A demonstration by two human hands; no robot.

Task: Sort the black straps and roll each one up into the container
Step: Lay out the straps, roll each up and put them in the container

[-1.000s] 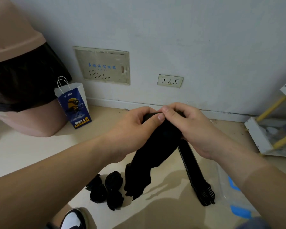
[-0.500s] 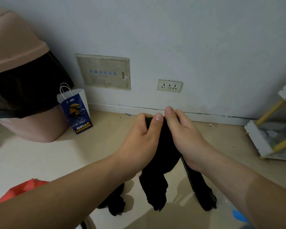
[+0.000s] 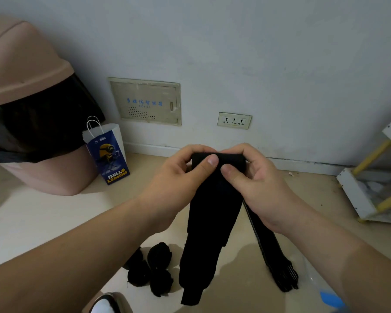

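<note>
A wide black strap (image 3: pixel 209 224) hangs in front of me, its top end folded into a short roll. My left hand (image 3: pixel 178 177) pinches that top end from the left, thumb on the front. My right hand (image 3: pixel 255 179) pinches it from the right. The strap's lower end dangles just above the floor. Behind it, a second black strap (image 3: pixel 273 256) lies stretched on the floor to the right. Several rolled black straps (image 3: pixel 154 269) sit on the floor at lower left. A clear container with blue clips (image 3: pixel 325 292) shows at the lower right edge, mostly hidden by my right forearm.
A pink swing-lid bin (image 3: pixel 27 123) with a black liner stands at left against the wall. A blue and white paper bag (image 3: pixel 107 152) leans beside it. A white shelf with yellow posts (image 3: pixel 375 184) sits at right. A shoe tip (image 3: pixel 108 304) is at the bottom.
Both hands have shifted their grip on the strap's top end, which now shows as a flat folded roll between the thumbs. The hanging part swung slightly.
</note>
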